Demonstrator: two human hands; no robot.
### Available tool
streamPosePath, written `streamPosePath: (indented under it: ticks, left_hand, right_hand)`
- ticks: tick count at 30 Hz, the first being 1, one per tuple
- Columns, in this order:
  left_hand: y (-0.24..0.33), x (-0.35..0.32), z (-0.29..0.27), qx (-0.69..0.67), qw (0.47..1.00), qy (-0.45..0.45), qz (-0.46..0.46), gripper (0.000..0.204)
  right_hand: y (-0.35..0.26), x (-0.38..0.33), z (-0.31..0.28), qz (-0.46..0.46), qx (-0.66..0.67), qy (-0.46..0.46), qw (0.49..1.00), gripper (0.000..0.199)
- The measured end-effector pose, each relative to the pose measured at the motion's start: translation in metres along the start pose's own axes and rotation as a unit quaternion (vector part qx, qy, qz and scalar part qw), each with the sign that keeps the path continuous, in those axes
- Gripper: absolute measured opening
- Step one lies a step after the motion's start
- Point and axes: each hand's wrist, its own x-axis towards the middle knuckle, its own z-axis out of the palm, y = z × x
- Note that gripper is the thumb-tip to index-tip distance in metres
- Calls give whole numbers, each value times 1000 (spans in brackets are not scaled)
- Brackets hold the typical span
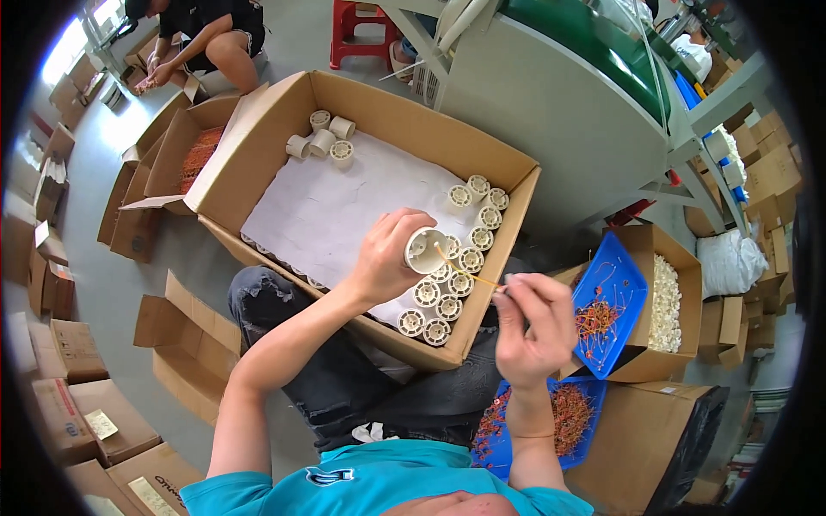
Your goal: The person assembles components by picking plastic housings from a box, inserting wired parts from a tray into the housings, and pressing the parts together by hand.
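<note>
My left hand (385,262) is wrapped round a white plastic cup-shaped part (427,252), its hollow end tilted toward my right. Between thumb and fingers of my right hand (535,327) is a thin yellow wire (471,276); its pale tip reaches to the mouth of the cup-shaped part. Whether the tip touches the rim, I cannot tell. Both hands are over the right front side of a big cardboard box (258,150). Inside it, a pale sheet (353,193) lies under several round white parts (426,294) standing along the right side. More white parts (323,142) sit in the far left corner.
At my right, a tilted blue tray (621,340) of wires leans on a carton of small white pieces (665,301). Another blue tray (595,389) is below it. A grey machine (551,120) stands beyond the box. Cartons (185,344) and a crouching person (206,39) are at left.
</note>
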Motion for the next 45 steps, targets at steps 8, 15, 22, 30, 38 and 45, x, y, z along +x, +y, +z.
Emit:
streamPosePath:
  ticks: [8,15,22,30,38,45]
  left_hand:
    - [-2,-2,2,36,996,51,56,50]
    - [0,-3,2,17,997,48,57,52]
    - [8,0,3,-4,997,1,83,48]
    - [8,-3,5,-7,997,-21,70,48]
    - [9,-5,2,-64,995,-49,59,48]
    - [12,-2,5,-105,993,-38,47,47]
  right_hand:
    - [-3,-15,25,45,55,-33,997,26]
    - [-1,-15,31,46,42,-35,997,26]
    - [7,-11,45,51,3,-72,996,24]
    - [15,-6,61,176,89,-130,972,21]
    - [14,-9,62,222,125,-139,957,21]
    - [5,-12,65,200,65,-86,974,20]
